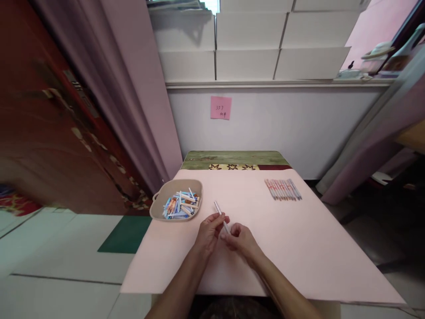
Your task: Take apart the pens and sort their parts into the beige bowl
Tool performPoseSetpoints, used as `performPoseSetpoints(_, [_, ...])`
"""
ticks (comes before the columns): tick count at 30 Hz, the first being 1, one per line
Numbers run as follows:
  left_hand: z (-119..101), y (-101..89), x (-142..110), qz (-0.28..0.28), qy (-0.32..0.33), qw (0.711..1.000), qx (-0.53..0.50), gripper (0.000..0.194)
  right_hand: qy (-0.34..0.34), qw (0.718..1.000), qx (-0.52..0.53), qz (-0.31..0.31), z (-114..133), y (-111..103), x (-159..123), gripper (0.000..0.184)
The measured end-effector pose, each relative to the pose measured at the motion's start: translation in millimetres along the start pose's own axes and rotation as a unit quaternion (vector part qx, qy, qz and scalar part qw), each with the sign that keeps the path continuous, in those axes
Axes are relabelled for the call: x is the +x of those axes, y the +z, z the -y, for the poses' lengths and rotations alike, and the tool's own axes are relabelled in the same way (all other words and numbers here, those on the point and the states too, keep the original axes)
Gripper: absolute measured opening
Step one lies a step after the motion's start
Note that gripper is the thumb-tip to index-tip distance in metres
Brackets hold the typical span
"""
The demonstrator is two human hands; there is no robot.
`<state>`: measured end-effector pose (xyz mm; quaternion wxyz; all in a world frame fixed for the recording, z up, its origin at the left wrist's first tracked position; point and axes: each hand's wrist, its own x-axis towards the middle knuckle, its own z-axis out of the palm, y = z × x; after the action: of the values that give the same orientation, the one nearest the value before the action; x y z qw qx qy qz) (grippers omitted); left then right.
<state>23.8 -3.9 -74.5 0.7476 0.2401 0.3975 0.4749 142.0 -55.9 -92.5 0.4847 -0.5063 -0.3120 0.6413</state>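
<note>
Two-handed handling of pen [217,206] seemingly underway in head view: left grip [216,224] pinching middle, right grip [231,235] pinching near end. Filled basket [156,212] sitting left of grips, pen row [283,189] lying beyond to right on counter [299,257]. Any move likely needing light, steady pinch.

A pink note [221,107] hung beyond the fingers; a red door [66,119] stood to their left.

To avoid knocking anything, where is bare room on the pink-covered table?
Free: between the held white pen and row of slim pens; also right of the right hand. Crowded: inside beige rounded basket; around left hand and pen.
</note>
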Motion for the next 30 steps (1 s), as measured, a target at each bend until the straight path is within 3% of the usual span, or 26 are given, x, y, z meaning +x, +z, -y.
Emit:
performPoseSetpoints(4, [-1,-3.6,3,-0.004,0.008,1.000,-0.009,0.023,0.098,0.990,0.081,0.063,-1,3,1,0.055])
performPoseSetpoints(9, [0,-10.7,5,-0.019,0.023,0.999,-0.012,0.023,0.017,0.997,0.079,-0.009,-5,6,1,0.044])
performPoseSetpoints(15, [3,-13.7,7,-0.028,0.023,0.999,0.012,0.025,0.054,0.998,0.037,0.009,-8,13,3,0.050])
performPoseSetpoints(19, [6,-16.9,9,-0.062,0.028,0.997,0.031,0.025,-0.036,0.993,-0.094,-0.064,-14,6,3,0.030])
performPoseSetpoints(22, [8,-21.3,12,-0.098,0.043,0.993,0.048,0.026,-0.105,0.961,-0.227,-0.122,-19,-1,2,0.023])
performPoseSetpoints(24, [8,-24.0,14,-0.106,0.055,0.990,0.068,0.028,-0.101,0.951,-0.262,-0.133,-20,-5,2,0.019])
performPoseSetpoints(27, [6,-25.9,13,-0.115,0.090,0.984,0.103,0.029,-0.068,0.941,-0.315,-0.102,-15,-13,2,0.012])
performPoseSetpoints(30, [-3,-24.5,11,-0.118,0.127,0.977,0.126,0.029,-0.078,0.899,-0.421,-0.090,-7,-28,-4,0.015])
